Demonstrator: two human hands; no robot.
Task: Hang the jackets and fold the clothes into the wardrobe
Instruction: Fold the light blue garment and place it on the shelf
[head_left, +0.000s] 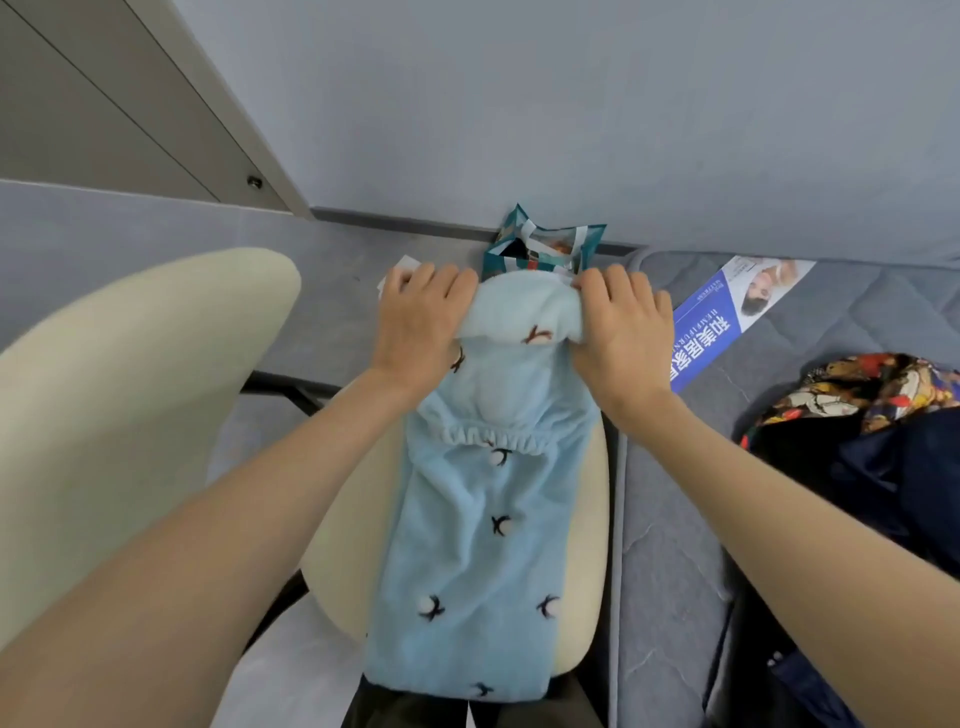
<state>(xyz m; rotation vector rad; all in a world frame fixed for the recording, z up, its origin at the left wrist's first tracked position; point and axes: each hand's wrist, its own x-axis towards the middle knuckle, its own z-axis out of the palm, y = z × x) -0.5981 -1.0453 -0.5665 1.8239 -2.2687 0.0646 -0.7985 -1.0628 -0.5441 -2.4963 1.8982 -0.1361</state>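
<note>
folding the blue fleece garment (483, 519) on the chair seat (587, 545), early in the job
i see my left hand (421, 312) and right hand (618, 322) each pinching the garment's far edge, fingers curled into the cloth, the rest lying flat along the seat. i judge this fold half made; a dark and patterned clothes pile (857, 441) lies unsorted on the mattress (675, 571) at right.

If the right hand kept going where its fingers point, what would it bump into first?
Probably the bag, standing just past the right hand, which pinches the cloth. Depth is unclear, so it could slip past to the wall.
</note>
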